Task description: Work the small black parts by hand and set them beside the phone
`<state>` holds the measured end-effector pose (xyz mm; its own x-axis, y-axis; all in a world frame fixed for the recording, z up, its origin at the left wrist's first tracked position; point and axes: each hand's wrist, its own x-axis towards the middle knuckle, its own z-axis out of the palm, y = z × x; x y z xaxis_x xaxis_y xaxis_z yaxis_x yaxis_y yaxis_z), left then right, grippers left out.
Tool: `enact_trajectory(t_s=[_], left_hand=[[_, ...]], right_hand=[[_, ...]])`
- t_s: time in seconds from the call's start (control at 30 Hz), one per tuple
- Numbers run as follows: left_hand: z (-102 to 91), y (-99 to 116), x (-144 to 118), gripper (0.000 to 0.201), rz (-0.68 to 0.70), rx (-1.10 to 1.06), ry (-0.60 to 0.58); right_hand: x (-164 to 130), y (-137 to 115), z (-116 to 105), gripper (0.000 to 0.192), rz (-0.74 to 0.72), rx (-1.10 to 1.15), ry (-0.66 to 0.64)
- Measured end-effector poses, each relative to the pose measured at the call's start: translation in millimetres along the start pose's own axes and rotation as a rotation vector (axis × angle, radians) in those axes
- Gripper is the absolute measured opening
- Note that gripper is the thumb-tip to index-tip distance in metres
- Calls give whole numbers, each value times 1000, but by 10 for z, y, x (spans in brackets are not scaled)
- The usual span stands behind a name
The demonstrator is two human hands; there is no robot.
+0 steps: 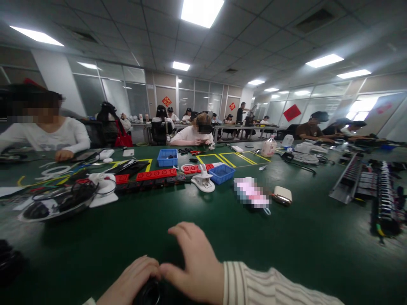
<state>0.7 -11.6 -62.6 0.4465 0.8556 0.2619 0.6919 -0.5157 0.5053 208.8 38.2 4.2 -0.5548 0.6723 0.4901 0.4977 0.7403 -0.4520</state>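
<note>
At 7 o'clock in the view, a black part (150, 293) sits under the left hand (132, 277), whose fingers bend over it; how firmly they grip, I cannot tell. The right hand (195, 264), at 6 o'clock, has thumb and fingers spread wide, holding nothing, its thumb at the left fingers. From it, a white clip (203, 183) stands at 12 o'clock, a case (282, 195) at 2.

The table (286, 250) was dark green, the right sleeve (270, 286) cream with darker stripes, the rounded object (151, 293) black, and both trays (226, 176) blue.
</note>
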Motion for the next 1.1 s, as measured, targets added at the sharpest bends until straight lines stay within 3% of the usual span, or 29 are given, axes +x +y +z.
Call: enact_trajectory(t_s=[0.1,0.17,0.3,0.43,0.57,0.67,0.77,0.83,0.93,1.0,1.1], left_hand=[[-17,36,13,47,-48,-23,-19],[-49,82,43,42,-53,-39,-21],[-147,153,101,31,8,-70,-108],[-183,107,99,37,20,-53,-175],[-146,26,58,57,29,-24,-140],[-111,5,23,77,71,-62,-88],[-67,23,-10,92,36,-46,-27],[-40,56,-20,87,-10,13,0],[-34,120,-8,59,-60,72,4],[-61,151,7,44,-53,64,-11],[-127,151,17,37,15,15,-55]], right_hand=[[-79,-183,362,53,-14,-26,-170],[-99,-171,468,46,-63,-78,-219],[-120,-82,472,25,-377,-2,-229],[-149,-70,450,25,-582,143,-214],[-158,-126,477,27,-547,175,-59],[-160,-180,518,50,-397,104,6],[-167,-224,560,49,-252,-25,-15],[-170,-248,570,42,-181,-107,-59],[-166,-272,549,37,-137,-169,-99],[-162,-269,521,33,-178,-154,-127],[-161,-243,484,25,-363,-59,-163]])
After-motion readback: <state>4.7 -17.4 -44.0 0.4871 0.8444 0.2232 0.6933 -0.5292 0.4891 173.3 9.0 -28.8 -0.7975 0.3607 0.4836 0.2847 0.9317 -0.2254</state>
